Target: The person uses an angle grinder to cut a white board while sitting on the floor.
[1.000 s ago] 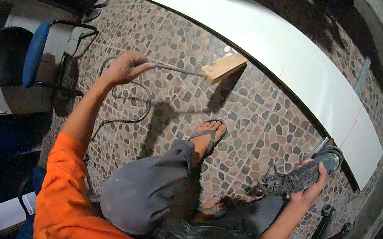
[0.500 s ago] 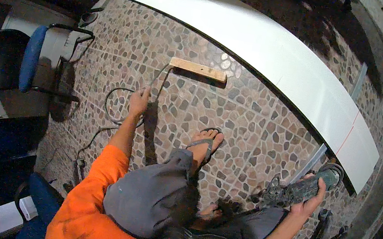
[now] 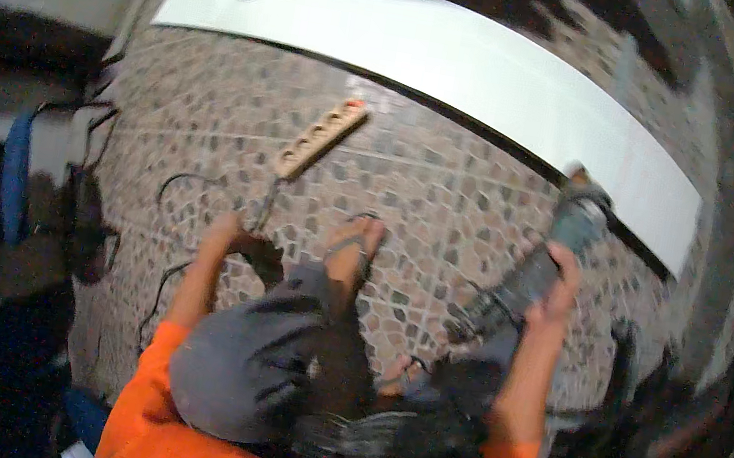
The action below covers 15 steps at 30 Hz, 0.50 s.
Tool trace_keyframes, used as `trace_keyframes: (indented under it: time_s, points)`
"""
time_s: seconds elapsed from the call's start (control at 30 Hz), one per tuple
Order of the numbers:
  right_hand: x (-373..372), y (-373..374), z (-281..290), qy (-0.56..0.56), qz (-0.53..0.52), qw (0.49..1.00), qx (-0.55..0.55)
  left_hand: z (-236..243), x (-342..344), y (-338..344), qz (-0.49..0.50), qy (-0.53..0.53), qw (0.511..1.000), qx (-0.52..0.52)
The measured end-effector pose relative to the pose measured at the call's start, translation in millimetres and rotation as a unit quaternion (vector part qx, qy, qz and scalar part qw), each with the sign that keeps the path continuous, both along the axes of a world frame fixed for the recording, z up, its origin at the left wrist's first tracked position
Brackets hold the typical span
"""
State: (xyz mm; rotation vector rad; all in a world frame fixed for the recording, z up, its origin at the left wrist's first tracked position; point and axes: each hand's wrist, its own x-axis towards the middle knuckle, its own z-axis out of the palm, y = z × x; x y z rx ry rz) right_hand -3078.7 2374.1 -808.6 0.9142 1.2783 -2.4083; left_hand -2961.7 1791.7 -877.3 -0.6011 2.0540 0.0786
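My left hand [image 3: 229,232], blurred, is closed on the dark cord [image 3: 268,203] of a power strip. The power strip [image 3: 317,143] is pale wood-coloured, with several round sockets and a red spot at its far end. It appears to lie tilted on the floor, turned toward the white board. At the right, my right hand [image 3: 561,286] grips a dark, dusty angle grinder [image 3: 512,287] round its body. The grinder's greenish head points away from me and overlaps the near edge of the long white board [image 3: 436,47]; whether they touch I cannot tell.
Stone-patterned tiles [image 3: 413,188] cover the floor. My sandalled foot [image 3: 348,255] stands between my hands. A loop of cord [image 3: 185,184] lies to the left, near a blue chair [image 3: 16,170]. A metal strip [image 3: 625,68] lies beyond the board.
The power strip has swung round from lying crosswise to slanting, its sockets now showing. My left hand has come nearer with the cord. The grinder has moved up to the board's edge. The view has shifted.
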Motion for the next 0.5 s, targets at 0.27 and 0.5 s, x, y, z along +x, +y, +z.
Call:
trace_keyframes:
  time_s: [0.27, 0.5]
  points:
    - [6.8, -88.6, 124.8, 0.215, 0.060, 0.975, -0.011, 344.2, -114.2, 165.6, -0.084, 0.315, 0.839, 0.435]
    - [16.5, -134.5, 200.3, 0.446, 0.081, 0.767, 0.454, 333.2, -114.1, 291.2, 0.005, 0.455, 0.648, 0.611]
